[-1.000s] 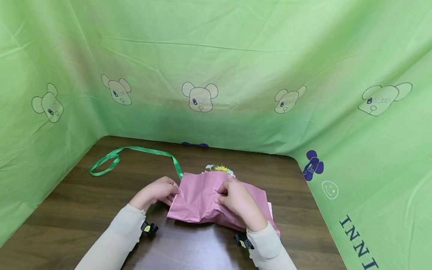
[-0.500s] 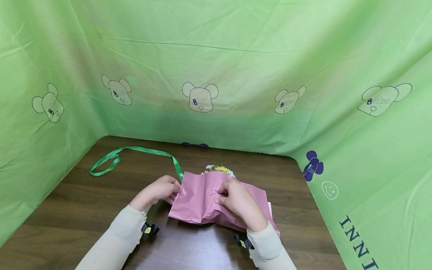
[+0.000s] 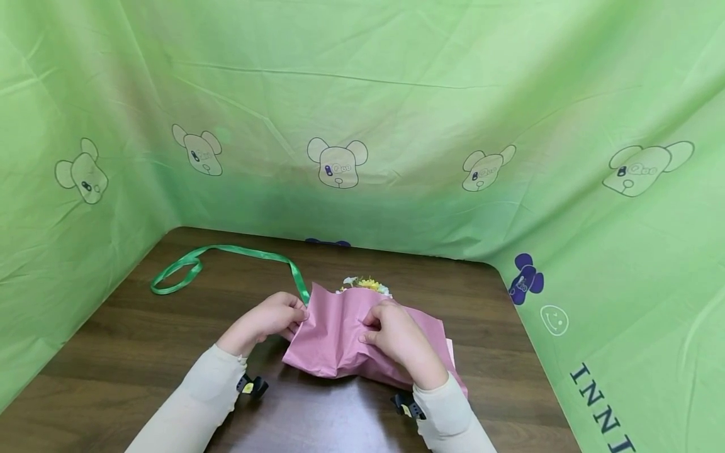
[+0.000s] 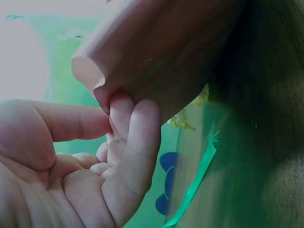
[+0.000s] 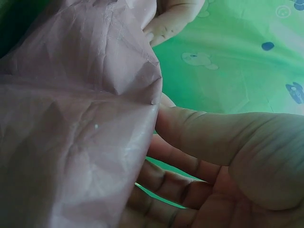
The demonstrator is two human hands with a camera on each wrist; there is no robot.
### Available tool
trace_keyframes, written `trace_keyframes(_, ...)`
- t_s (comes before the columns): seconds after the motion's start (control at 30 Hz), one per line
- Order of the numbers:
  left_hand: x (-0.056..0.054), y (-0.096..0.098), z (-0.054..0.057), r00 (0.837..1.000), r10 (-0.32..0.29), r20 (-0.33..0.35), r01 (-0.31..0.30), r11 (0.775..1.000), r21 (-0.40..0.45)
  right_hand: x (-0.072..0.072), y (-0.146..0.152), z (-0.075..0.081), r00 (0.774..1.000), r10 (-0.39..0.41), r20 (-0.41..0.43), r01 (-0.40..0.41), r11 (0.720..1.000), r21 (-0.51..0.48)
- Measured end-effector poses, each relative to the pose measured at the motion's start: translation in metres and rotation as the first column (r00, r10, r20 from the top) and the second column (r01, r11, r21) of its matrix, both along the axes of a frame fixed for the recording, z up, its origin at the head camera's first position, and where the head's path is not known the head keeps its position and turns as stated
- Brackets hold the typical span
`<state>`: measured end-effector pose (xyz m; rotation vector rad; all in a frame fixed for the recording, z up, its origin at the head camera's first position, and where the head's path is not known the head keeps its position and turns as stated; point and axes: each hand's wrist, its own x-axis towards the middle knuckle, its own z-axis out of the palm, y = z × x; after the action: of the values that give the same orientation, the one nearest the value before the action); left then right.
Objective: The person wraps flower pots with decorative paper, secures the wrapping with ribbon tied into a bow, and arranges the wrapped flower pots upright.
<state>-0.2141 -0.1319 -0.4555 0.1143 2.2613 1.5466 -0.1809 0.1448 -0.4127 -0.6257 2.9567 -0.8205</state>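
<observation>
plainly, hands (image 3: 274, 318) (image 3: 401, 336) pinch pink paper (image 3: 328, 333); cloth (image 3: 634, 270) reads "inni".

I'm looking in from far away at a little booth (image 3: 634, 251), like a play tent. Green cloth (image 3: 396, 50) hangs around the left, right and far sides of a brown wood table (image 3: 521, 384). The cloth has animal faces (image 3: 338, 176), a smiley face (image 3: 554, 320) and big letters (image 3: 591, 395). I can't tell where the booth stands.
</observation>
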Motion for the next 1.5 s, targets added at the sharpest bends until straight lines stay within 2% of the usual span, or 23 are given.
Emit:
trace_keyframes(0.5, 0.008, 0.009, 0.009, 0.999, -0.007, -0.032, 0.008, 0.999, 0.043, 0.004, -0.006, 0.002, 0.999, 0.013, -0.048, -0.011, 0.999, 0.05)
trace_keyframes(0.8, 0.01, 0.012, 0.011, 0.998, 0.001, -0.056, 0.001, 1.0, 0.028, 0.006, -0.007, 0.004, 0.997, 0.027, -0.071, -0.022, 0.998, 0.065)
trace_keyframes(1.17, 0.012, 0.019, 0.008, 0.993, 0.005, -0.116, -0.003, 1.0, 0.015, 0.008, -0.009, 0.004, 0.997, 0.025, -0.079, -0.018, 0.996, 0.089)
trace_keyframes(1.4, 0.011, 0.026, 0.007, 0.975, -0.022, -0.221, 0.022, 1.0, -0.005, 0.007, -0.01, 0.001, 0.997, 0.019, -0.078, -0.011, 0.996, 0.091)
trace_keyframes(1.5, 0.01, 0.027, 0.006, 0.974, -0.016, -0.227, 0.016, 1.0, -0.001, 0.007, -0.01, 0.001, 0.996, 0.023, -0.086, -0.016, 0.996, 0.089)
